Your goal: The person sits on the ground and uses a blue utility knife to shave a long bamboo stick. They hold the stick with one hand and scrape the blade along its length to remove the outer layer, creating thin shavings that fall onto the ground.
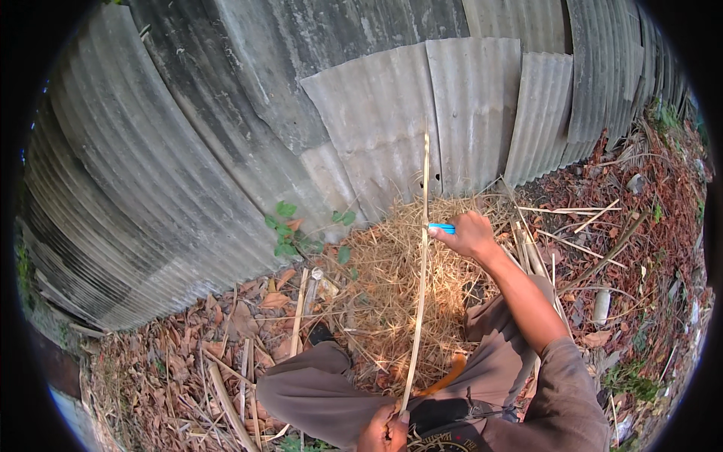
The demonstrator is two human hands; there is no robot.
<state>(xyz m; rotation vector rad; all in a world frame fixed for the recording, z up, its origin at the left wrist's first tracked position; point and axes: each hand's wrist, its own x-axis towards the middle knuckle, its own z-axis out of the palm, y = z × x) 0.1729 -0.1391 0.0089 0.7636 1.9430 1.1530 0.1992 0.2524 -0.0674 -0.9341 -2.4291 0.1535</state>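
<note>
A long, thin, pale strip (pixel 419 316), which looks like split bamboo or cane, runs upright from my lap toward the corrugated wall. My left hand (pixel 385 431) is closed around its lower end, close to my body. Farther up, my right hand (pixel 468 235) grips a small blue-handled tool (pixel 443 228), its tip against the strip. The tool's working edge is too small to make out. Beneath the strip lies a heap of thin, curled straw-coloured shavings (pixel 376 282), between my bent legs. A curved orange piece (pixel 450 375) rests by my right thigh.
Grey corrugated sheets (pixel 376 113) form a wall ahead. Loose pale strips lie at right (pixel 576 211) and left (pixel 299 313), among dry leaves (pixel 188 369). A small green plant (pixel 285 230) grows by the wall. A pale bottle-shaped thing (pixel 601 306) lies at right.
</note>
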